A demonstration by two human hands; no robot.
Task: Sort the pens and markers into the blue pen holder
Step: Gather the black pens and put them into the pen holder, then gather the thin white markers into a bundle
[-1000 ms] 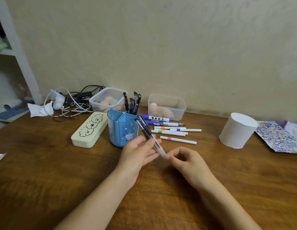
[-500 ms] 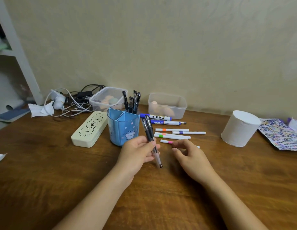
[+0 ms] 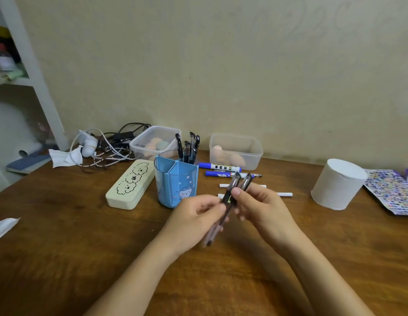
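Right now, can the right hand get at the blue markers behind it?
Probably not yet: the right hand and left hand both grip two black pens. The blue markers lie unobstructed on the table beyond; once the pens go, reach looks free.

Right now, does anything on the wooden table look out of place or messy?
Mostly the tangle of black and white cables at the back left, beside a crumpled white tissue. Several white and blue markers lie loose behind the blue plastic pen holder. Nothing looks spilled or broken.
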